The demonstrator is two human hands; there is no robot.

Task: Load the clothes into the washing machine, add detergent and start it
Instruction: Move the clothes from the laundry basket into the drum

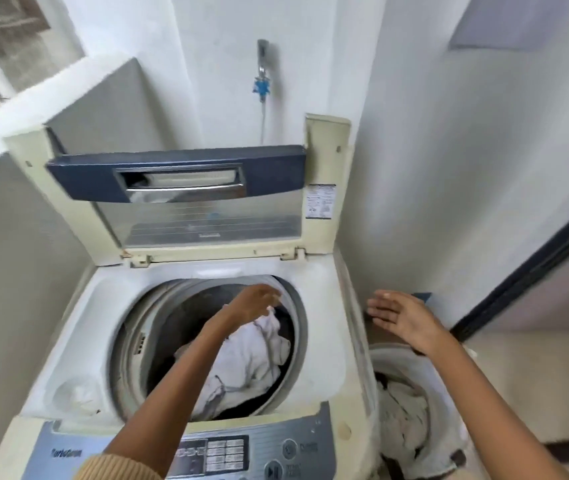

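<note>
A cream top-loading washing machine (pixel 314 306) stands before me with its lid (pixel 186 188) propped up. A white garment (pixel 252 358) lies in the drum over something dark. My left hand (pixel 252 303) reaches over the drum opening, its fingertips at the garment's upper edge; whether it grips the cloth is unclear. My right hand (pixel 400 315) hovers open, palm down, to the right of the machine and above a white laundry basket (pixel 449 441) that holds pale clothes (pixel 404 420). The control panel (pixel 241 452) runs along the machine's front edge.
A water tap (pixel 262 69) with a blue fitting and hose is on the wall behind the lid. White walls close in on the left and right. A dark door frame (pixel 532 268) is at the far right. A small blue object (pixel 423 296) sits behind my right hand.
</note>
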